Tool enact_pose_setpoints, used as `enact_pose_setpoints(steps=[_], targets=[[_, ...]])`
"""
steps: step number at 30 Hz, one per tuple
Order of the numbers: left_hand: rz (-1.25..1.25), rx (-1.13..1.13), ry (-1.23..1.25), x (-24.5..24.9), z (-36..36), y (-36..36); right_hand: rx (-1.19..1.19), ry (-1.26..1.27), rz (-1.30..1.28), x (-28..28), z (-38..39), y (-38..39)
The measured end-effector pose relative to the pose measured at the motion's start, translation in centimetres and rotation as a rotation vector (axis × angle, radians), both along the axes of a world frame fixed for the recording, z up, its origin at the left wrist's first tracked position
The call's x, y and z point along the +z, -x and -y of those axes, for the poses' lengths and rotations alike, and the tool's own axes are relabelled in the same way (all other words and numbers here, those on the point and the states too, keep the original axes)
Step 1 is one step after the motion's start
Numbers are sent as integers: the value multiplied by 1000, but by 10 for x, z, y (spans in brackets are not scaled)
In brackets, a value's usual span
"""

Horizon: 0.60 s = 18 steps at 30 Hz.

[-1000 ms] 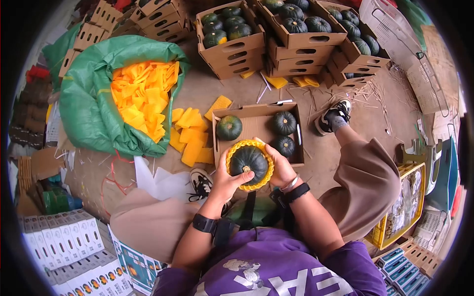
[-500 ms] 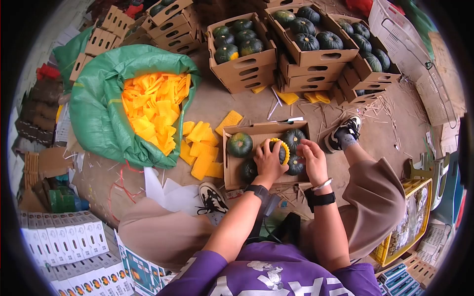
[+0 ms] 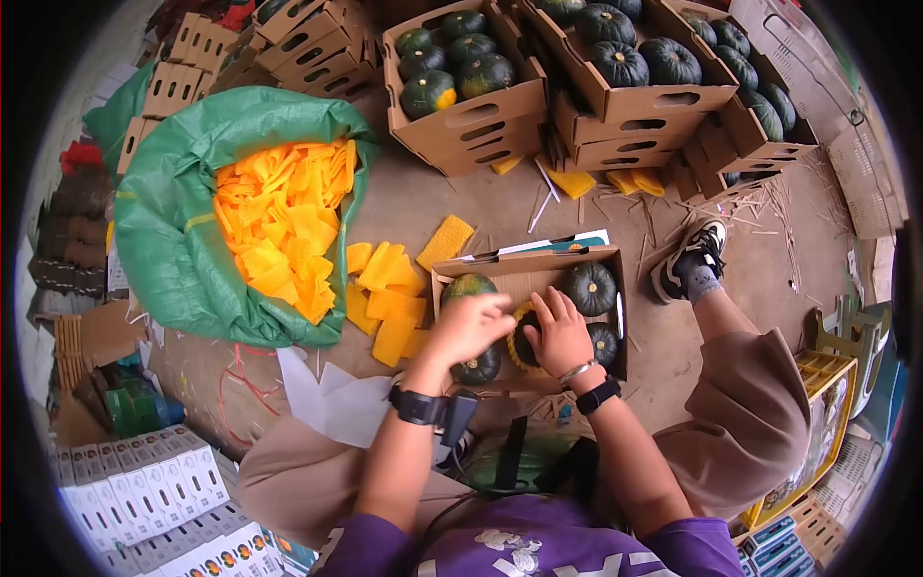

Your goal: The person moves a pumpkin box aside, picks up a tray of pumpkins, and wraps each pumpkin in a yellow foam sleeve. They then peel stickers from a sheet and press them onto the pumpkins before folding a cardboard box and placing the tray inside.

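A cardboard box on the ground in front of me holds several dark green pumpkins. In its middle sits a pumpkin wrapped in a yellow foam net, largely covered by my right hand, whose fingers curve over its top. My left hand hovers over the left side of the box, slightly blurred, its fingers loosely apart with nothing visible in them. Beneath it are a mottled pumpkin and a darker pumpkin. Along the right side lie an upper pumpkin and a lower pumpkin.
A green sack full of yellow foam nets stands at left, with loose nets beside it. Stacked boxes of pumpkins stand at the back. A yellow crate is at right, white printed cartons at lower left.
My left hand has let go of the netted pumpkin and moved left. My right hand has come down onto that pumpkin. The view has shifted slightly.
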State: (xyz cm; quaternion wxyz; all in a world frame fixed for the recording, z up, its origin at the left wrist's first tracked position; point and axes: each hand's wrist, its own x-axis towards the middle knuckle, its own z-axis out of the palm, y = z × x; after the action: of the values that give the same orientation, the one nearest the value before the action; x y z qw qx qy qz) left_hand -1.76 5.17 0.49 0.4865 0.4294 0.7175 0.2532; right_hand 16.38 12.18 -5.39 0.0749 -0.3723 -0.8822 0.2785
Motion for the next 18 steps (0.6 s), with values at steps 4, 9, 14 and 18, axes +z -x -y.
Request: enact_pose_setpoints(steps=[4,9,14,18], targets=[[-246,467,-157,-45,-35,166,90,-53,138,27,25,18],[-378,-88,146,-135,-71,215,11,-153,233,1,30,28],[-478,-75,15,-170,-72,190,47,-121,275,8,22,32],[-606,193,-1,-72,-58,166,65,-66,215,48,21,40]])
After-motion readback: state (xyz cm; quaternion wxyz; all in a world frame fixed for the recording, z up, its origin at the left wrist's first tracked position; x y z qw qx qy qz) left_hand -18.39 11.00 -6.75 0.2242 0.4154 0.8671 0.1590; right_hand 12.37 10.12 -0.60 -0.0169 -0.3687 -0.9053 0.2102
